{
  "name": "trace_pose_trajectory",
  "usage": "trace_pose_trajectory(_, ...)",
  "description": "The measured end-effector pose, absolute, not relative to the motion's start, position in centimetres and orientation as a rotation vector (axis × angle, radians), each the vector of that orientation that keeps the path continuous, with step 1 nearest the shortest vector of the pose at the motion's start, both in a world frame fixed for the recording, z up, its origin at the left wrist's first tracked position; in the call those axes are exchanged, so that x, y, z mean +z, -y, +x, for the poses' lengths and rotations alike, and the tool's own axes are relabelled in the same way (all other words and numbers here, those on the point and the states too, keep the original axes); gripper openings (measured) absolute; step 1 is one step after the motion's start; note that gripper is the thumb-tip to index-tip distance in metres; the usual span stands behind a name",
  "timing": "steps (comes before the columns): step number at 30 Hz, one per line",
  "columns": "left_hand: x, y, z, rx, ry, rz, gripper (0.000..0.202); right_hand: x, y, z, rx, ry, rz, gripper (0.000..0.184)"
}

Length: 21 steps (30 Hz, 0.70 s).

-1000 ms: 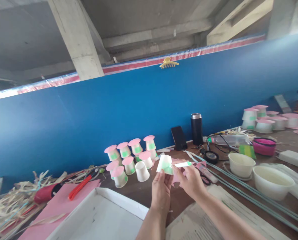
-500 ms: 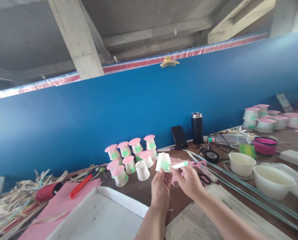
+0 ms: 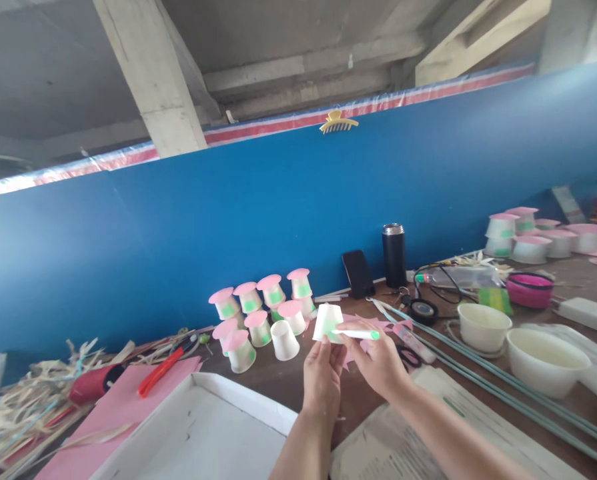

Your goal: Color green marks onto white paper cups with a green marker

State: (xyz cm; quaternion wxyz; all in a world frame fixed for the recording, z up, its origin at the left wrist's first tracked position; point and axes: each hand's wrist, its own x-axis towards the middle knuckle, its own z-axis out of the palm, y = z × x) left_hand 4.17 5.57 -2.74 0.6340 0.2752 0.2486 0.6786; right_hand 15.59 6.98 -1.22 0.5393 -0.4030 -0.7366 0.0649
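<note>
1. The left hand (image 3: 323, 375) grips a cup (image 3: 327, 320) by its rim, upside down, just above the fingers.
2. The right hand (image 3: 379, 363) pinches a marker (image 3: 357, 334); its tip touches the cup.
3. Capped cups (image 3: 258, 313) stand on the counter (image 3: 273, 383), left of both hands.

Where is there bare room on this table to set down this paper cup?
Bare wood shows between the white tray and the pink-topped cups, left of your left hand and its paper cup. The tray floor is bare too. Crowded: straw scraps far left; flask, tape and bowls beyond the right hand and pen.
</note>
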Motion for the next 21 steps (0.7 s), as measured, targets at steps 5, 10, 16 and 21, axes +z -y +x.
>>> trace_pose_trajectory(5,-2.88,-5.48,4.51,1.53,-0.57,0.623,0.02,-1.25,-6.87,15.58,0.144,1.673,-1.031,0.019)
trace_pose_trajectory(10,-2.89,-5.56,4.43,1.55,-0.599,0.616,0.019,-1.31,-6.74,15.39,0.144,1.744,-1.073,0.02)
trace_pose_trajectory(16,-2.8,-5.52,4.26,1.549,-0.596,0.602,0.022,-1.48,-7.05,15.66,0.115,1.718,-1.02,0.022)
trace_pose_trajectory(21,-2.81,-5.57,4.23,1.55,-0.589,0.622,0.024,-1.62,-7.15,15.67,0.117,1.725,-1.037,0.021)
